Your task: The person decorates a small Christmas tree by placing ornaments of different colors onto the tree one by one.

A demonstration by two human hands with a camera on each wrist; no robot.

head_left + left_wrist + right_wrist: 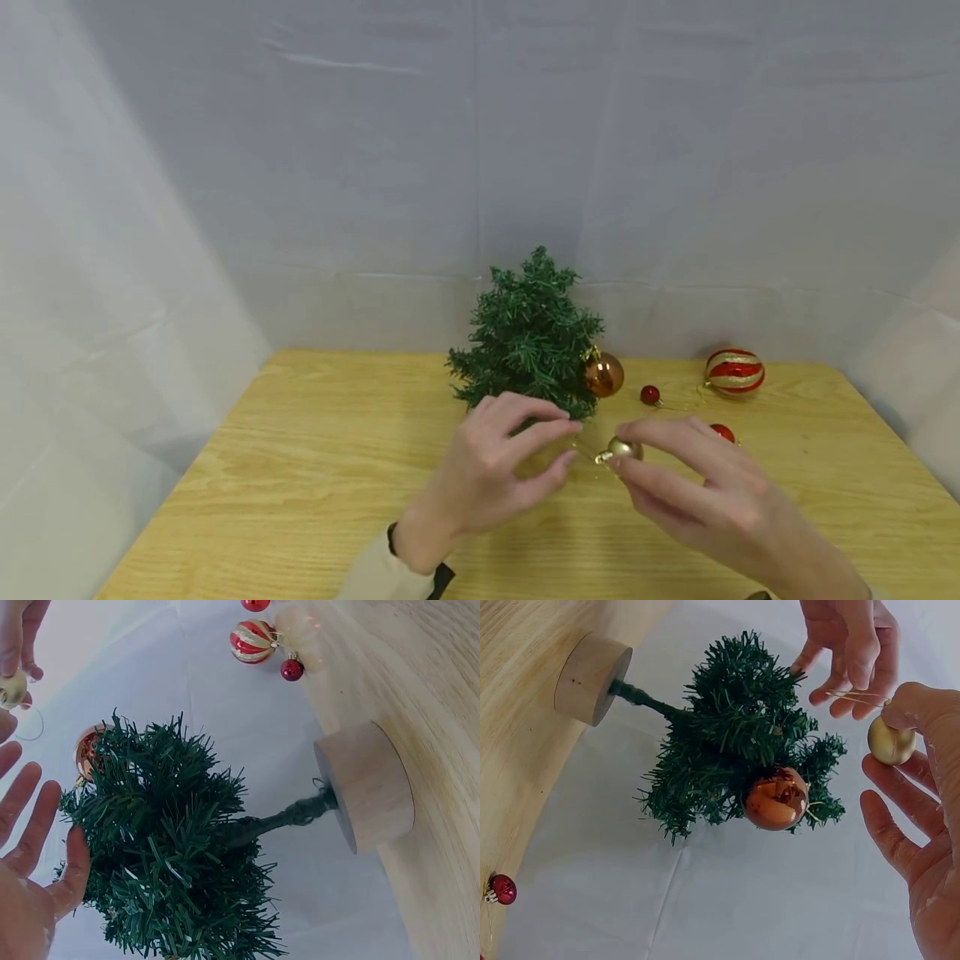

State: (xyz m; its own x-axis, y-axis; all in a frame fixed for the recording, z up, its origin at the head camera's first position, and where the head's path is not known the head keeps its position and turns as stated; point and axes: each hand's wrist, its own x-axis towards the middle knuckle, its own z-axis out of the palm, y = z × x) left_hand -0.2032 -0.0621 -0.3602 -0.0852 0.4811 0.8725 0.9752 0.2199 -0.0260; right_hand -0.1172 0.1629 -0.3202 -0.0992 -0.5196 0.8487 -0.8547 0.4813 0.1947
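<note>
The worktop (315, 467) carries everything. The green tree (528, 333) stands upright near the far edge, roughly midway between the corners. The left hand (498, 458) is spread, thumb apart; no grip is seen, and contact with the cord loop (844, 694) cannot be told. The right hand (708, 492) pinches the gold ball (628, 448) clear of the branches; I judge this hanging under way. The striped ornament (735, 372) lies near the far right corner, unhung. The copper ball (606, 375) hangs on the tree's right side, the only one I make out there; judged complete. The red ball (722, 432), beyond the right hand, and the smaller dark red ball (650, 395), nearer the far edge, appear outstanding.
</note>
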